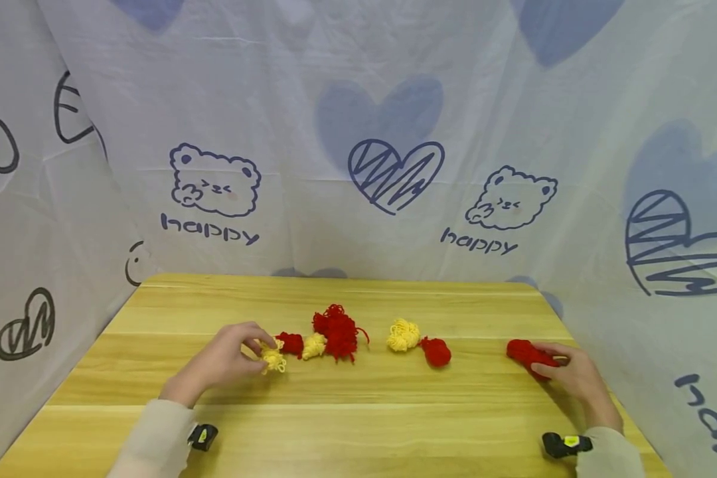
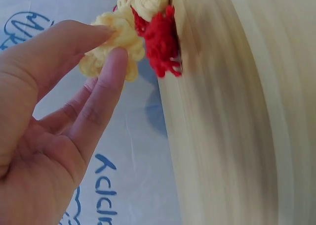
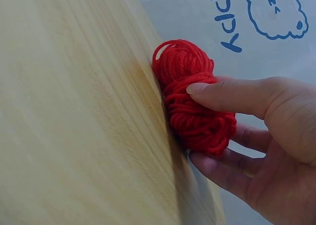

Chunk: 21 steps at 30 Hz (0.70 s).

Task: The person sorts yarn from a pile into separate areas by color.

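Note:
Between thumb and fingers, my left hand (image 1: 233, 356) pinches a small bundle of yellow yarn (image 2: 116, 47) at the left of the row. Right beside that bundle lies a small red yarn bundle (image 1: 291, 344), also seen in the left wrist view. Over at the right side of the table, my right hand (image 1: 575, 377) grips a longer skein of red yarn (image 3: 195, 99). Its thumb lies across the skein's middle, with the fingers on the other side. The skein is at the tabletop; whether it touches the wood I cannot tell.
On the wooden table (image 1: 358, 431) lie another yellow bundle (image 1: 314, 346) and a large frayed red bundle (image 1: 337, 333). Farther right are a yellow yarn ball (image 1: 403, 335) and a red yarn ball (image 1: 436, 352). A printed white curtain (image 1: 311, 119) hangs behind and at both sides.

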Each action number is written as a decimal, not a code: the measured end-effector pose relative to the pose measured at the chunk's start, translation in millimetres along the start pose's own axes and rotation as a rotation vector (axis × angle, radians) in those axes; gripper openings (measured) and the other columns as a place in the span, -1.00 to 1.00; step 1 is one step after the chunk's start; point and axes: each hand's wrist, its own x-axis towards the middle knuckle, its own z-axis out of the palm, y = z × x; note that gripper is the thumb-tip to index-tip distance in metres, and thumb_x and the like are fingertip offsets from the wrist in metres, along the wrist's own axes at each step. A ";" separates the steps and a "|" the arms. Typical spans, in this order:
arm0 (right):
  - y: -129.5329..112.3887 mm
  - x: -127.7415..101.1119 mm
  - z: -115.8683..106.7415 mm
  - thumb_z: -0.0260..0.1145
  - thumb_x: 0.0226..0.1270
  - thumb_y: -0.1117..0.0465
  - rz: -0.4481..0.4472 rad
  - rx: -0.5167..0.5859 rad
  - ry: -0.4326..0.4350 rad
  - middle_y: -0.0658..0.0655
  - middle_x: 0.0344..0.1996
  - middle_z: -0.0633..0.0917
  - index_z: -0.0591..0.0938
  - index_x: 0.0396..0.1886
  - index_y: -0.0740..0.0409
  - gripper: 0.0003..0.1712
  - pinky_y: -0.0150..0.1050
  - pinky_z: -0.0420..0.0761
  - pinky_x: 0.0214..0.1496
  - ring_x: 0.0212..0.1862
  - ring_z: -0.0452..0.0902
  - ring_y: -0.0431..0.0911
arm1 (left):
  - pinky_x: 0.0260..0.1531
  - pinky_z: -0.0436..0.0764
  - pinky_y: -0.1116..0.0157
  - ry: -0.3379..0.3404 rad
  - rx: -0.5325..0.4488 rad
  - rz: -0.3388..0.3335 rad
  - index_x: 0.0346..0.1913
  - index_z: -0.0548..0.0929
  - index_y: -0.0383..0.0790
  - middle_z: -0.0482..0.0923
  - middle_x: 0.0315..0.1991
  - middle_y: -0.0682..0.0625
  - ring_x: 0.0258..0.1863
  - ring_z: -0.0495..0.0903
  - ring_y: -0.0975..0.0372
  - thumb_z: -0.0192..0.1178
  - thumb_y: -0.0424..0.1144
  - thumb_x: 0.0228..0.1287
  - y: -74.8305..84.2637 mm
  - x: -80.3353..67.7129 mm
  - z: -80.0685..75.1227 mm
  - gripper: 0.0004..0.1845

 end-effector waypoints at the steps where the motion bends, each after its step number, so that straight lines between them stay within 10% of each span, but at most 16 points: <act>1: 0.4 0.3 0.4 0.51 0.32 0.10 0.002 -0.001 0.000 0.54 0.30 0.53 0.57 0.32 0.32 -0.34 0.11 0.61 0.13 0.18 0.53 0.39 | -0.31 0.74 0.42 0.003 -0.009 -0.004 -0.08 0.77 -0.17 0.71 -0.03 -0.11 -0.13 0.70 0.11 0.46 -0.46 0.07 -1.9 -1.4 -1.6 -0.69; 21: 2.9 0.0 0.0 0.51 0.31 0.12 -0.028 -0.004 0.014 0.51 0.24 0.60 0.61 0.30 0.30 -0.38 -0.30 0.55 -0.08 0.11 0.59 0.31 | -0.35 0.72 0.42 0.037 -0.001 -0.090 -0.08 0.78 -0.20 0.71 -0.02 -0.17 -0.16 0.69 0.13 0.49 -0.43 0.07 -38.5 -28.9 -30.2 -0.69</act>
